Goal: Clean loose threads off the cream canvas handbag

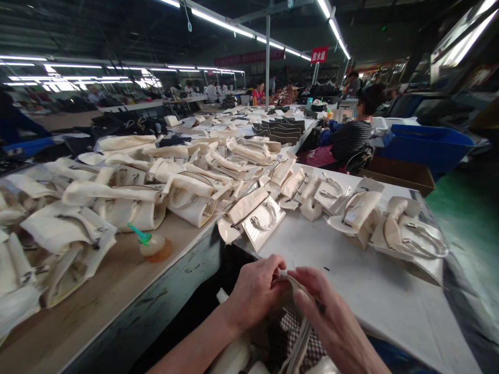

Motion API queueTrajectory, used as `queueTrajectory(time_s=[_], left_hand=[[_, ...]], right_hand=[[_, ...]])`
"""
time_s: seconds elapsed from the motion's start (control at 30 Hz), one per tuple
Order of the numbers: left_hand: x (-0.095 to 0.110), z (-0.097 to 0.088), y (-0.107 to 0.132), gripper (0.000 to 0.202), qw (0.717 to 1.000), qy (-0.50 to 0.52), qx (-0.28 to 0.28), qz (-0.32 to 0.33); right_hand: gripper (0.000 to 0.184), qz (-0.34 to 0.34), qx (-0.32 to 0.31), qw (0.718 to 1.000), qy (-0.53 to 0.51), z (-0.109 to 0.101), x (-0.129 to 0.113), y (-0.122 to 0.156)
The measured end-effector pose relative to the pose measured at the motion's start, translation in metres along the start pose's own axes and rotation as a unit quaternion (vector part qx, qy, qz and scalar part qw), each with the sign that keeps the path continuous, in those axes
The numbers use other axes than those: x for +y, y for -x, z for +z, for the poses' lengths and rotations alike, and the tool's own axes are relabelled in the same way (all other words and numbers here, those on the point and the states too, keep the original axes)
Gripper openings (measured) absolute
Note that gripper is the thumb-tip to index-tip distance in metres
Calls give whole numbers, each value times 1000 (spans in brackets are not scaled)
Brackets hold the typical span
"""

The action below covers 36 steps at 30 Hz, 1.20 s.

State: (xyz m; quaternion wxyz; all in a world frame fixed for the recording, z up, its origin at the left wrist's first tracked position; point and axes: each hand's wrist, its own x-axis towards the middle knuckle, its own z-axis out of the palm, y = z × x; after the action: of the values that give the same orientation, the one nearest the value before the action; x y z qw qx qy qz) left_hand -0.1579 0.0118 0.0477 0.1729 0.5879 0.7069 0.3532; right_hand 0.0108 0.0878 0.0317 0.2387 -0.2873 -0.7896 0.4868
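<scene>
Low in front of me, close to the table edge, my left hand (255, 288) and my right hand (327, 306) pinch the edge of a cream bag piece (290, 284). The fingertips nearly meet there, and a small white bit sticks up between them. Below the hands, a long pale strip (301, 340) hangs down over brown-and-white checked cloth (286, 330). Most of the held piece is hidden by my hands. Ahead lies a cream handbag (263, 223) with a clear-wrapped handle, touched by neither hand.
More cream handbags (413, 241) line the white table (362, 288). Unfinished bag bodies cover the brown table (105, 291) on the left, beside a squeeze bottle (154, 248) of amber liquid. A person in a striped top (351, 137) sits beyond, near a blue bin (427, 145).
</scene>
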Motion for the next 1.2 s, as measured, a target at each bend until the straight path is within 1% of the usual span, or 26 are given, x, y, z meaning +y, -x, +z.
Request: queueTrajectory(time_s=[0.07, 0.1, 0.17, 0.2, 0.23, 0.27, 0.3, 0.37, 0.4, 0.43, 0.47, 0.5, 0.53, 0.6, 0.67, 0.7, 0.73, 0.8, 0.87, 0.9, 0.97, 1.03, 1.1, 1.17, 1.2], left_hand=[[1, -2, -2, 10, 1000, -16, -13, -5], [1, -4, -3, 8, 999, -31, -23, -1], [-1, -6, -8, 11, 995, -85, -42, 0], [-3, -7, -11, 14, 992, -117, -46, -6], [-6, -9, -15, 16, 988, -146, -46, -18], [-8, -10, -18, 17, 984, -171, -43, -35], [-10, -13, -21, 18, 979, -191, -37, -54], [-13, -19, -23, 17, 972, -217, -24, -91], [-13, -23, -23, 16, 967, -230, -21, -106], [-11, -27, -21, 15, 963, -242, -22, -117], [-9, -32, -18, 14, 959, -252, -24, -126], [-6, -37, -14, 14, 957, -258, -28, -131], [-2, -42, -10, 15, 954, -265, -35, -134], [4, -50, -1, 16, 948, -283, -55, -136], [9, -54, 6, 16, 942, -303, -74, -128], [9, -55, 7, 16, 940, -309, -80, -121], [8, -54, 8, 15, 940, -311, -81, -112], [4, -52, 8, 14, 948, -298, -74, -89], [-3, -50, 6, 16, 961, -264, -58, -57], [-7, -49, 5, 20, 971, -233, -48, -35], [-13, -48, 3, 33, 987, -153, -39, 7], [-16, -48, 1, 38, 995, -88, -47, 23], [-17, -47, -1, 29, 995, -79, -61, 13], [-18, -45, -4, 19, 991, -112, -67, 12], [-18, -44, -6, 16, 989, -132, -68, 23]], right_hand=[[45, -84, 30, 991, 99, 8, 9, 17], [51, -124, 56, 979, 153, 13, 14, 25], [59, -179, 117, 947, 241, 21, 20, 37], [60, -204, 140, 931, 268, 25, 20, 41], [59, -234, 151, 918, 284, 27, 19, 43], [56, -272, 143, 905, 296, 28, 15, 43], [49, -320, 119, 890, 304, 29, 11, 41], [29, -403, 65, 863, 298, 26, -1, 35], [23, -421, 38, 860, 285, 22, -5, 32], [22, -416, 14, 870, 265, 18, -8, 29], [23, -393, -4, 887, 242, 13, -8, 27], [24, -356, -21, 908, 220, 7, -6, 26], [24, -304, -34, 930, 203, 2, -2, 26], [24, -199, -42, 962, 184, -7, 11, 29], [19, -90, -44, 977, 186, -10, 24, 32], [16, -46, -38, 979, 197, -9, 29, 32], [15, -17, -25, 976, 214, -7, 32, 32], [30, -3, 14, 969, 248, 1, 34, 28], [41, -16, 24, 968, 251, 11, 32, 21], [40, -24, 15, 970, 243, 15, 32, 18], [30, -30, -8, 973, 230, 22, 33, 12], [20, -31, -11, 973, 230, 27, 36, 8], [19, -36, 6, 974, 224, 31, 40, 7], [21, -50, 22, 976, 211, 34, 44, 6], [22, -56, 30, 976, 207, 35, 45, 6]])
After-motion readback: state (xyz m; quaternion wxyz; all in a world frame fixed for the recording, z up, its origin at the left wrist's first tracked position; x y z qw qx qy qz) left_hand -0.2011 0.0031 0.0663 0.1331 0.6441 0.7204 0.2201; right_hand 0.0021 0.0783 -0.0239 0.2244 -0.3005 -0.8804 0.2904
